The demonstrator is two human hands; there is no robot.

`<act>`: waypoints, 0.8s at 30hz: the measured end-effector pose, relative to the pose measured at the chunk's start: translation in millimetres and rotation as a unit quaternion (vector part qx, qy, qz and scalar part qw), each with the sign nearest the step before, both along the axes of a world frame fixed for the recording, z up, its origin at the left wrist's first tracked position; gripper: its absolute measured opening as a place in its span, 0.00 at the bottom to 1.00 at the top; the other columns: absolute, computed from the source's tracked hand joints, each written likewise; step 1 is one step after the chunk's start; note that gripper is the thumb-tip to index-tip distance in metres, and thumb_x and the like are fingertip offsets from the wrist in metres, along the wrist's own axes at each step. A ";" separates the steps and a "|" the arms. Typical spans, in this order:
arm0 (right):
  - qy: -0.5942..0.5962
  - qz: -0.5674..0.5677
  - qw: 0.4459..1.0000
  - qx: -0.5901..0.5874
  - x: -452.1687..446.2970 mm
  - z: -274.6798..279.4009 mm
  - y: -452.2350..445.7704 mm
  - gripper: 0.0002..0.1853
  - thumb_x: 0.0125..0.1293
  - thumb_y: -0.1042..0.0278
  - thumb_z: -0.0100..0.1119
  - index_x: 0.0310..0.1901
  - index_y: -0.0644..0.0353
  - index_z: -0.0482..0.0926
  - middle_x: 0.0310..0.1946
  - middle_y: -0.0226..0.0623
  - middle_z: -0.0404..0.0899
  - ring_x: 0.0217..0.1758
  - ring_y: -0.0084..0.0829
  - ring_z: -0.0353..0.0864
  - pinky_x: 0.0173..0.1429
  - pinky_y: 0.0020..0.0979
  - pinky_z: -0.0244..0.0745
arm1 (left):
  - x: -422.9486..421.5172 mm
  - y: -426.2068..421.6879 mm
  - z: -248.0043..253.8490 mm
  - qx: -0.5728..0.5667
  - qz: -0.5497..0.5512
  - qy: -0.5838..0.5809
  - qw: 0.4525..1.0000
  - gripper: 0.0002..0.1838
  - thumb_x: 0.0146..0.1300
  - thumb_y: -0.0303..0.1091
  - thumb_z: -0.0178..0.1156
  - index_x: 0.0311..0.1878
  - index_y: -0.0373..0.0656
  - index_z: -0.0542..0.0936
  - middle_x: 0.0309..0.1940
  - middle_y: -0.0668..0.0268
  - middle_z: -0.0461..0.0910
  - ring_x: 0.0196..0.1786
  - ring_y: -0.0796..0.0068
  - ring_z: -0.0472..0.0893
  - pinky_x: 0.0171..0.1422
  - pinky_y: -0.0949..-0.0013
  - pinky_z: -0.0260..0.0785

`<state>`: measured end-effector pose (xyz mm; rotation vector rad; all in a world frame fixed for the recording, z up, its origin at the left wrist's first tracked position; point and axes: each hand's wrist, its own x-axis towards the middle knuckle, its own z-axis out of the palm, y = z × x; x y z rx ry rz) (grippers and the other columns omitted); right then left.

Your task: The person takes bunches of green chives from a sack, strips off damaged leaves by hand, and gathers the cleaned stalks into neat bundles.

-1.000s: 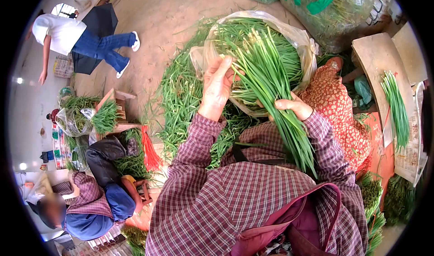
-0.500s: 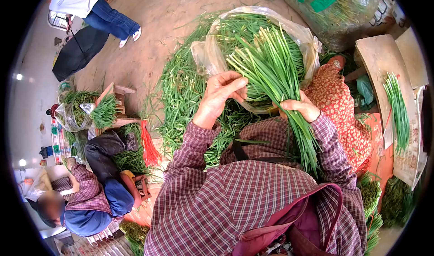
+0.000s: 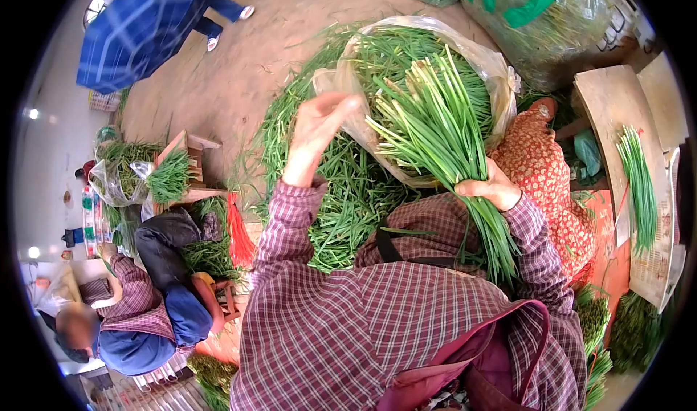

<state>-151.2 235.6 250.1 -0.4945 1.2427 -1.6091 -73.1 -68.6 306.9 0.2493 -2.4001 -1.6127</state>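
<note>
A thick bunch of garlic chives (image 3: 443,124), pale stem ends pointing up and away, is gripped around its lower part by my right hand (image 3: 492,187). Its leafy ends hang over my right forearm and lap. My left hand (image 3: 318,129) is raised to the left of the bunch, apart from it, with thumb and fingers drawn together. Blur hides what those fingertips hold, if anything. Beneath the bunch lies an opened clear plastic bag (image 3: 508,84) full of chives, and a loose heap of chives (image 3: 290,149) spreads to its left.
To the right, a small tied bundle of chives (image 3: 637,186) rests on a board (image 3: 617,95). A large stuffed bag (image 3: 537,30) stands at the back right. Red ties (image 3: 241,237) hang at the left, near a seated co-worker (image 3: 156,302). Someone with a blue umbrella (image 3: 141,30) is farther back.
My left hand has left the stem ends and moved left and up. My right hand still grips the bunch. A blue umbrella has come into view where a person walks at the back left.
</note>
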 end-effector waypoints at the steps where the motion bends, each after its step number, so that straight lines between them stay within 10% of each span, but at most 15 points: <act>1: 0.000 0.003 1.000 -0.001 1.1 0.4 -2.3 0.26 0.53 0.77 0.63 0.55 0.63 0.70 0.44 0.29 0.76 0.46 0.22 0.73 0.53 0.26 0.69 | -7.7 8.1 4.1 0.022 0.010 -0.012 1.000 0.21 0.59 0.46 0.64 0.42 0.34 0.82 0.37 0.64 0.81 0.42 0.78 0.77 0.53 0.73 0.64; 14: 0.035 -0.022 0.999 0.015 2.9 -1.0 1.5 0.26 0.52 0.78 0.64 0.54 0.64 0.71 0.44 0.30 0.76 0.46 0.21 0.73 0.53 0.26 0.70 | -30.7 -40.0 -14.7 0.252 0.113 0.131 0.952 0.08 0.55 0.36 0.66 0.33 0.43 0.83 0.28 0.70 0.81 0.30 0.81 0.77 0.38 0.73 0.71; 20: 0.031 -0.030 0.999 0.010 3.1 -2.7 10.9 0.25 0.53 0.77 0.63 0.55 0.64 0.71 0.44 0.29 0.76 0.46 0.22 0.73 0.53 0.25 0.68 | -15.4 -184.1 -44.3 -0.175 0.393 0.162 0.888 0.19 0.53 0.40 0.69 0.41 0.35 0.80 0.36 0.61 0.82 0.40 0.71 0.80 0.46 0.70 0.73; 24: 0.014 -0.023 1.000 -0.006 7.3 0.8 0.2 0.26 0.52 0.77 0.66 0.54 0.64 0.72 0.44 0.29 0.77 0.46 0.22 0.73 0.54 0.25 0.68 | -17.6 -76.3 -1.1 -0.039 0.173 0.002 0.984 0.25 0.52 0.46 0.70 0.49 0.39 0.80 0.46 0.60 0.81 0.51 0.69 0.77 0.58 0.65 0.68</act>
